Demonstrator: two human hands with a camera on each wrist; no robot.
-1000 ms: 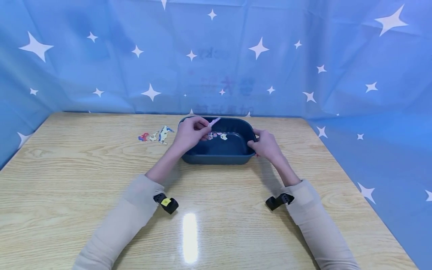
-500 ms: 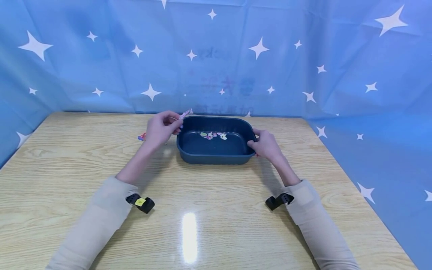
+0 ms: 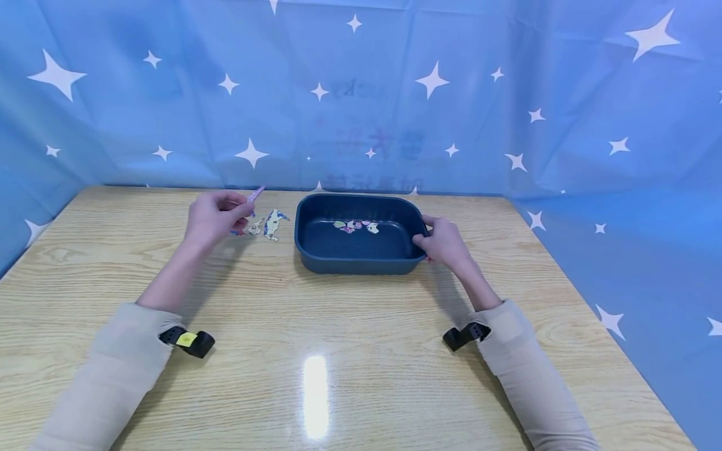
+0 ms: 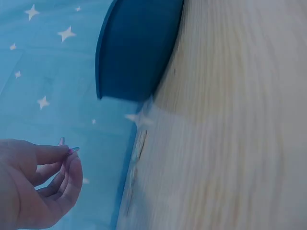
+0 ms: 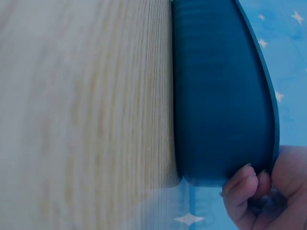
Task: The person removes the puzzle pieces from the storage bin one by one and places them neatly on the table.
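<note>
My left hand (image 3: pixel 217 216) pinches a thin, flat pink-purple cutout (image 3: pixel 256 193) between thumb and fingertips, above the back left of the table. In the left wrist view this cutout (image 4: pixel 72 150) is seen nearly edge-on. Close by lie a white-and-blue cutout (image 3: pixel 275 224), a smaller pale one (image 3: pixel 256 227) and a red-blue one (image 3: pixel 237 232) partly hidden by the hand. At the right end of a dark blue bin (image 3: pixel 361 267), my right hand (image 3: pixel 447 241) grips the rim, thumb inside. Several small colourful cutouts (image 3: pixel 355 226) lie on the bin's floor.
The wooden table (image 3: pixel 383 351) ends at the back against a blue curtain (image 3: pixel 361 125) with white stars, which also runs along the right side. A small red bit (image 3: pixel 430 260) shows beneath the right hand.
My left hand has moved left from over the bin to above the table cutouts, still pinching the pink-purple piece. The bin's left end is uncovered; the right hand has stayed on the rim.
</note>
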